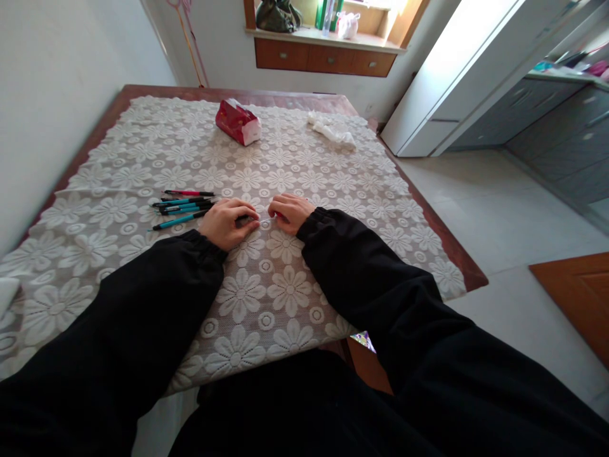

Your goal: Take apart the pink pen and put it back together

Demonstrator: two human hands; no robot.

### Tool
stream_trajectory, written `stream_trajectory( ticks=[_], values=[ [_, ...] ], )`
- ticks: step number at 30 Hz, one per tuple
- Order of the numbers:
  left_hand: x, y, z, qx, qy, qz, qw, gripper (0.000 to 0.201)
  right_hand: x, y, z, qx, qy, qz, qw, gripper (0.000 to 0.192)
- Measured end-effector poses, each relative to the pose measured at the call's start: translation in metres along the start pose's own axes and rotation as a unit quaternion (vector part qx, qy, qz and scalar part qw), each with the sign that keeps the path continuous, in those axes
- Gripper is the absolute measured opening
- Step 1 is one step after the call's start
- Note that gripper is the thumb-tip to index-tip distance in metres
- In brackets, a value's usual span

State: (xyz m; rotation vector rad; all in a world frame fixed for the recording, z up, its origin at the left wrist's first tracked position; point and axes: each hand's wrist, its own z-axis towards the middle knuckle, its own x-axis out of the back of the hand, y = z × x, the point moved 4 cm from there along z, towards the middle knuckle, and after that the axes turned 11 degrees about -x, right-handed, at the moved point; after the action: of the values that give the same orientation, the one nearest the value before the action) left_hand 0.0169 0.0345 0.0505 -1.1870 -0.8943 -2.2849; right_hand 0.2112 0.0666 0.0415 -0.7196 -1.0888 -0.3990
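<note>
Lace cloth (143, 146) covers the table, and from where I watch the hazards run left to right. At my nine o'clock lie the loose pens (183, 208), teal and one red, bunched just beside my left hand (228, 223); I judge that a nudge from the wrist or sleeve (157, 279) could roll them toward the wall edge. Both hands rest near the table's middle, close together but with a small gap, fingers curled down onto a thin pen (252, 219), of which only a dark bit and a pale sliver show between them. The left is closed over one end, and the right hand (290, 212) pinches the other, a trace of red at its fingertips. Whether the two ends are being pulled or pushed I cannot tell. Small parts, if they come free, would likely lodge in the lace holes, and a snagged thread could drag the cloth. At twelve o'clock sits a red pack (238, 122), and at one o'clock a white rag (333, 132), both well apart from the hands.
</note>
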Motion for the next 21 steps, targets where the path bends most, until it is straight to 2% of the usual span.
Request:
stream_trajectory(
  ticks=[5, 7, 10, 14, 21],
  values=[
    [0.000, 0.002, -0.001, 0.011, -0.001, -0.009, 1.000, 0.026, 0.009, 0.041, 0.001, -0.058, 0.025, 0.045, 0.997, 0.017],
    [0.000, 0.003, -0.001, 0.013, 0.000, -0.011, 1.000, 0.026, 0.013, 0.050, 0.001, -0.076, 0.044, 0.065, 0.994, 0.014],
    [0.000, 0.001, -0.001, 0.013, 0.003, -0.013, 1.000, 0.027, 0.014, 0.043, 0.001, -0.043, 0.046, 0.058, 0.996, 0.020],
    [-0.002, -0.002, -0.001, 0.002, 0.008, -0.030, 1.000, 0.029, 0.006, 0.023, 0.000, 0.000, 0.028, -0.008, 1.000, 0.035],
    [-0.002, -0.002, -0.002, 0.007, 0.008, -0.031, 0.999, 0.029, -0.007, 0.019, 0.000, 0.034, 0.008, -0.033, 0.999, 0.033]
  ],
)
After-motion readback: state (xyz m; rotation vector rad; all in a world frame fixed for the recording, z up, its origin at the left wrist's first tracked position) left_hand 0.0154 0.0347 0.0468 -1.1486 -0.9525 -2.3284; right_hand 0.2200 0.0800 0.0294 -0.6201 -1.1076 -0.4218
